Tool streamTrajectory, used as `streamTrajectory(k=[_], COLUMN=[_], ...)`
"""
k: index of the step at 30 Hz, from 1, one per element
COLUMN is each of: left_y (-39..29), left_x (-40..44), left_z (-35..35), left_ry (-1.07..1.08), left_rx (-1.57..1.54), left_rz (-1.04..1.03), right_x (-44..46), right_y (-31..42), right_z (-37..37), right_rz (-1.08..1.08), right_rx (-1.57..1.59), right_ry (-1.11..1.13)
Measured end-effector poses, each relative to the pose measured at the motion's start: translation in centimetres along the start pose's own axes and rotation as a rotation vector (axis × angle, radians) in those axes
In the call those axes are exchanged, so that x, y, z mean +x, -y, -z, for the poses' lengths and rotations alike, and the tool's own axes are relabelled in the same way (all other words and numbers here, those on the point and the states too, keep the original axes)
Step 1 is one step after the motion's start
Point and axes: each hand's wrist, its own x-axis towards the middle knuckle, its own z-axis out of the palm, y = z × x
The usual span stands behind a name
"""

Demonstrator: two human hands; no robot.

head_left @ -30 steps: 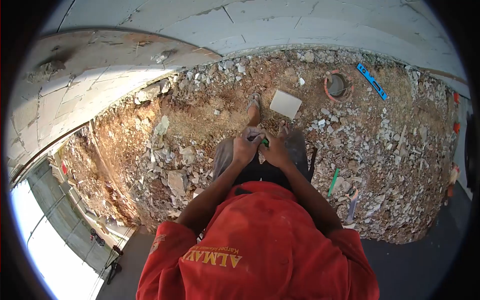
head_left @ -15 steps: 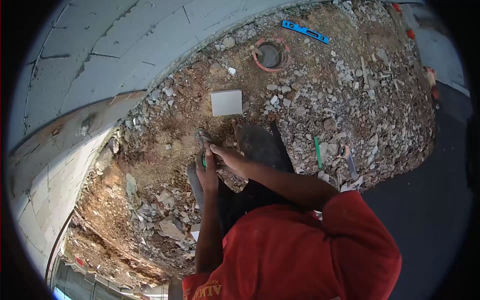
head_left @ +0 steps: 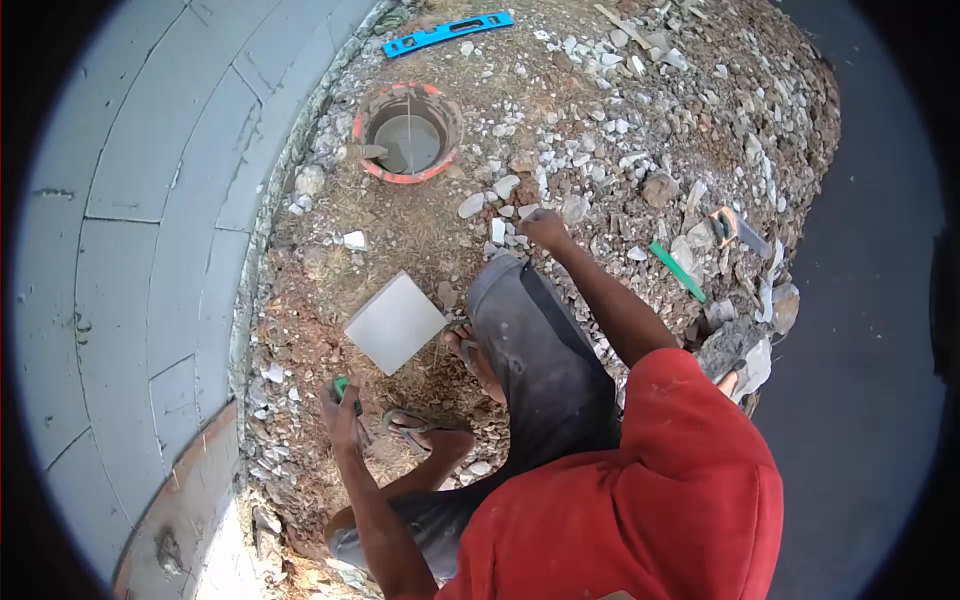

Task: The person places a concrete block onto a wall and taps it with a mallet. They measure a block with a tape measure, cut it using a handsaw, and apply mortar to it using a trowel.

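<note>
Head view. We reference all positions to the pale slab (head_left: 395, 325) lying on the rough ground (head_left: 400, 238).

Change of state: the two hands, previously together over the lap, are now apart. The left hand (head_left: 342, 422) alone retains the small green object (head_left: 342, 385), just short of the slab on its left, toward the wearer; its grip is closed around the object. The right hand (head_left: 545, 229) has extended beyond the slab and to its right, and is at the pale stones (head_left: 498, 231). We take this to mean that two-handed handling of the green object is suspended, leaving the right hand available for separate use.

Surrounding items: the orange-rimmed bucket (head_left: 403, 178) stands beyond the slab, with the blue level (head_left: 430, 39) farther out. The green strip (head_left: 677, 271) and the saw (head_left: 722, 226) lie well to the slab's right.

Visibility limits: the fingers of the right hand are curled and largely turned from us, so we cannot tell whether its grip is empty or pinching a stone. The left fingers cover much of the green object (its type cannot be confirmed). The saw's outline is difficult to separate from the surrounding rubble.
</note>
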Motion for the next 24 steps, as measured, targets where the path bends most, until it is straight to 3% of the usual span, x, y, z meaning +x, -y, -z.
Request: streamTrajectory(k=[1, 3, 5, 7, 8, 10, 11, 12, 13, 14, 16, 18, 19, 20, 21, 24], left_y=[1.0, -0.5, -0.3, 0.8, 0.9, 0.1, 0.3, 0.0, -1.0, 0.3, 1.2, -0.2, 0.2, 0.5, 0.5, -0.6], left_x=[3.2, 7.0, 10.9, 16.5, 18.6, 20.8, 22.0, 22.8, 21.9, 22.9, 23.3, 20.8, 20.6, 20.2, 20.2, 19.2], left_z=[-0.3, -3.1, -4.2, -5.0, -5.6, -5.6, -5.4, -4.5, -4.4, -3.3, -2.2, -2.4, -2.1, -2.0, -1.7, -2.1], left_ry=[0.076, 0.159, 0.175, 0.085, 0.104, -0.053, -0.028, -0.041, -0.019, -0.06, -0.141, -0.042, 0.029, 0.001, 0.063, 0.14], left_rx=[0.02, 0.076, 0.129, 0.407, 0.405, 0.573, 0.616, 0.664, 0.663, 0.644, 0.803, 0.627, 0.501, 0.489, 0.485, 0.563], left_rz=[0.035, -0.043, -0.11, -0.341, -0.354, -0.578, -0.522, -0.437, -0.361, -0.332, -0.259, -0.219, -0.183, -0.165, -0.131, -0.047], right_x=[0.8, -0.3, -0.4, 0.1, 1.2, 1.9, 2.0, 2.7, 2.7, 4.2, 4.1, 4.0, 4.5, 5.9, 6.2, 2.7], right_y=[-3.2, -4.5, -5.4, -6.3, -7.3, -9.0, -10.4, -13.1, -15.2, -21.0, -28.1, -35.9, -40.2, -42.9, -42.7, -25.0], right_z=[-2.2, -3.9, -4.1, -1.9, 0.2, 6.8, 10.7, 14.7, 18.4, 22.7, 31.3, 38.6, 39.4, 40.3, 40.4, 28.5], right_rz=[0.09, 0.004, 0.111, 0.191, 0.212, 0.234, 0.206, 0.134, 0.067, -0.03, -0.376, -0.297, -0.171, -0.413, -0.51, -0.251], right_rx=[-0.06, -0.065, 0.035, 0.1, 0.084, 0.1, 0.144, -0.06, -0.073, -0.505, -0.624, -0.768, -0.945, -0.965, -0.843, -0.879], right_ry=[-0.213, -0.231, -0.374, -0.65, -0.81, -1.102, -1.149, -1.26, -1.327, -1.493, -1.292, -0.873, -0.88, -0.876, -0.832, -1.242])
